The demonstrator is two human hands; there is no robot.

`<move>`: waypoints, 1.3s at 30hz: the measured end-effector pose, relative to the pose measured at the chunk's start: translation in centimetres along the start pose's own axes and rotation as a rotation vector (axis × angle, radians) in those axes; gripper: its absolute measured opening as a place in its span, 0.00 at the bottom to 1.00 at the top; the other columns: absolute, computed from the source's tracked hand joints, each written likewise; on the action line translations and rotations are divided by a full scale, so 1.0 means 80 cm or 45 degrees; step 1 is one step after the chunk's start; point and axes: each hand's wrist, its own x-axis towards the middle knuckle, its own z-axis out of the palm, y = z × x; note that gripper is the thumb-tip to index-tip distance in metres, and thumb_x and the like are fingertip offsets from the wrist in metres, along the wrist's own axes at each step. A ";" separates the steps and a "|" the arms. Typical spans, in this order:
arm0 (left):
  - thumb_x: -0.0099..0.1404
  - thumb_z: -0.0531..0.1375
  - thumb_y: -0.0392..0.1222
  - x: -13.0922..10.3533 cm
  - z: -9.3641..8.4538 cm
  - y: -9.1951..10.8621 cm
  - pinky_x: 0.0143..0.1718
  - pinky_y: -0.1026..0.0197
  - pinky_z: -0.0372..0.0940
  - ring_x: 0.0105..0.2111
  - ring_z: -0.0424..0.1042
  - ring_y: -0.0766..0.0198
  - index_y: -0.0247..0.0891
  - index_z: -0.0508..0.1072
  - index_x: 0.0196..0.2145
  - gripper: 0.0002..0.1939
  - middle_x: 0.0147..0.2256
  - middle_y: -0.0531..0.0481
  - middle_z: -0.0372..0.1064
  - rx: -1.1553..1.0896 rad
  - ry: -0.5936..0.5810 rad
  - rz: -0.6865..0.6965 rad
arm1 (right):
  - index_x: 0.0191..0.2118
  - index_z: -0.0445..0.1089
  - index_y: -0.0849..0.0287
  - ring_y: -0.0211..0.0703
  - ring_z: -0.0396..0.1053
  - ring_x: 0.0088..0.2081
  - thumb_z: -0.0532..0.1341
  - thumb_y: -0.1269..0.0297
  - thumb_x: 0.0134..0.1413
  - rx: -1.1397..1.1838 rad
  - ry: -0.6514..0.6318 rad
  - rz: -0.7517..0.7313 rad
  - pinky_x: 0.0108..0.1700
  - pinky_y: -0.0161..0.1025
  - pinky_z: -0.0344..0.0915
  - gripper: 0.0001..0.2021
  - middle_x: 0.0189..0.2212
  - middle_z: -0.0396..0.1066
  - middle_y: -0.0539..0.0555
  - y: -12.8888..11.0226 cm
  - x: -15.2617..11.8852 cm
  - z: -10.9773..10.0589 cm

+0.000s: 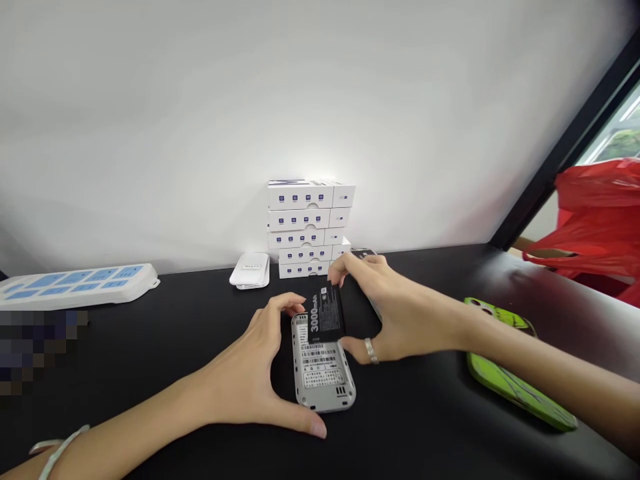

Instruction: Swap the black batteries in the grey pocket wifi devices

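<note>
My right hand point(395, 310) grips a black battery point(327, 317) marked 3000mAh between fingers and thumb. It holds the battery tilted over the upper part of a grey device point(323, 373) whose back is off. Barcodes and printed labels show inside that device, which appears to lie on the black table. Spread around its left side is my left hand point(250, 373). The left fingertips are at the device's far edge, and the thumb is stretched out just below its near edge. The battery hides part of the device's interior.
Several white boxes point(300, 220) are stacked against the wall. Left of them lie white covers point(250, 270). A white and blue power strip point(80, 285) is at far left. A green phone case point(520, 390) lies beneath my right forearm; a red bag point(600, 220) is at far right.
</note>
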 end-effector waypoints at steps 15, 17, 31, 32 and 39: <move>0.39 0.76 0.59 0.000 0.002 -0.001 0.58 0.31 0.55 0.61 0.52 0.41 0.57 0.41 0.59 0.61 0.58 0.44 0.50 -0.022 -0.053 -0.094 | 0.63 0.57 0.55 0.54 0.58 0.55 0.70 0.45 0.41 0.278 -0.504 -0.028 0.55 0.46 0.62 0.44 0.57 0.55 0.56 0.000 -0.005 0.009; 0.38 0.76 0.59 0.000 0.001 0.000 0.59 0.31 0.53 0.62 0.51 0.41 0.59 0.41 0.59 0.61 0.58 0.44 0.51 -0.030 -0.062 -0.097 | 0.63 0.58 0.60 0.56 0.56 0.57 0.68 0.46 0.43 0.213 -0.457 -0.085 0.57 0.48 0.59 0.42 0.59 0.53 0.59 -0.003 -0.008 0.018; 0.55 0.58 0.74 -0.001 0.000 -0.007 0.59 0.32 0.50 0.60 0.52 0.42 0.51 0.46 0.60 0.45 0.58 0.41 0.50 -0.101 -0.047 0.009 | 0.48 0.64 0.51 0.51 0.65 0.49 0.75 0.51 0.31 0.292 -0.482 -0.013 0.51 0.42 0.62 0.35 0.51 0.66 0.52 0.052 -0.011 -0.062; 0.56 0.58 0.74 -0.001 0.000 -0.006 0.59 0.31 0.49 0.59 0.52 0.42 0.51 0.46 0.60 0.44 0.57 0.41 0.50 -0.099 -0.048 -0.005 | 0.48 0.63 0.52 0.52 0.65 0.50 0.75 0.50 0.31 0.250 -0.437 0.033 0.52 0.43 0.62 0.35 0.51 0.66 0.52 0.070 -0.008 -0.071; 0.57 0.56 0.74 -0.002 -0.002 0.000 0.60 0.29 0.47 0.61 0.49 0.42 0.50 0.46 0.60 0.43 0.58 0.39 0.50 -0.092 -0.082 -0.067 | 0.45 0.61 0.55 0.56 0.63 0.52 0.70 0.45 0.34 0.118 -0.128 0.247 0.53 0.48 0.61 0.33 0.53 0.63 0.59 0.165 0.043 -0.065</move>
